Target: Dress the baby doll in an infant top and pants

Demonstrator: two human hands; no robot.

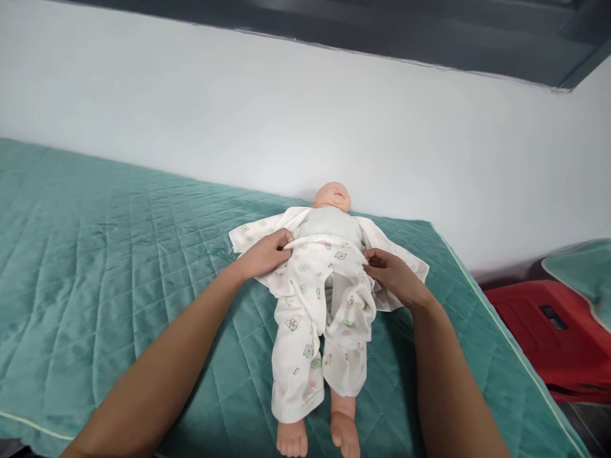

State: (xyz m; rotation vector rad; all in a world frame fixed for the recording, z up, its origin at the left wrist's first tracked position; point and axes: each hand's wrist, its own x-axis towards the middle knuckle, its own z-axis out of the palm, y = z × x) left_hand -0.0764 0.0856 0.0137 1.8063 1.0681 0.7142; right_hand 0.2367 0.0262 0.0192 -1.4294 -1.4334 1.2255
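Note:
A baby doll (333, 196) lies on its back, its feet pointing toward me. White pants (305, 318) with small animal prints cover its legs and lower belly. One pant leg reaches the ankle; the other sits bunched a little higher. Beneath the body a matching white shirt (403, 254) is spread open, sleeves out to both sides, leaving the pale chest (327, 221) uncovered. My left hand (267, 252) pinches the left end of the waistband. At the right side of the waist, my right hand (394, 273) has its fingers closed on the pants' edge.
A green quilted cover (119, 267) lies under the doll and runs back to a white wall (191, 108). Beyond its right edge stands a red plastic stool or chair (539, 331), partly under another green cloth (585, 273). A dark panel (382, 32) crosses the top.

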